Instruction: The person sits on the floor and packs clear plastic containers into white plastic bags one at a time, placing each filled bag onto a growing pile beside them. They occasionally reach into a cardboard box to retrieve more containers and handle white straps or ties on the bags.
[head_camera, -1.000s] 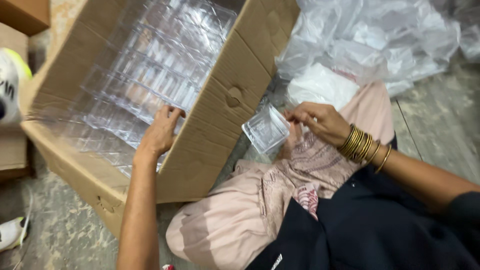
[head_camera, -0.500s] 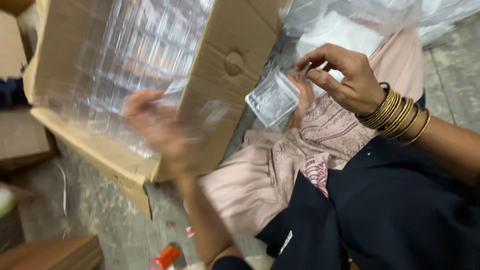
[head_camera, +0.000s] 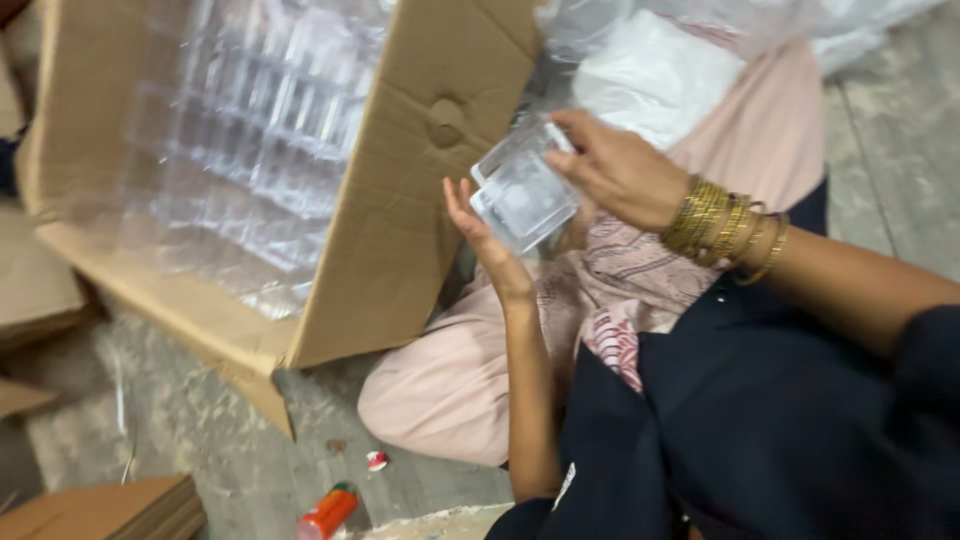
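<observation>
We see the right hand (head_camera: 620, 170), wrist bangled, reaching down and pinching the top of a clear plastic container (head_camera: 522, 190). The left hand (head_camera: 487, 243) rises open-palmed, fingers cupping its lower edge, just beside the cardboard box (head_camera: 400, 230) flap.

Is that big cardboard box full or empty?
Full: the cardboard box lies open, packed with rows of clear plastic containers.

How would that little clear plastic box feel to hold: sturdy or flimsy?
Probably light: the right hand lifts the clear plastic box by its fingers alone. Its thin see-through walls suggest it flexes or cracks if squeezed. The glossy surface may be slippery.
</observation>
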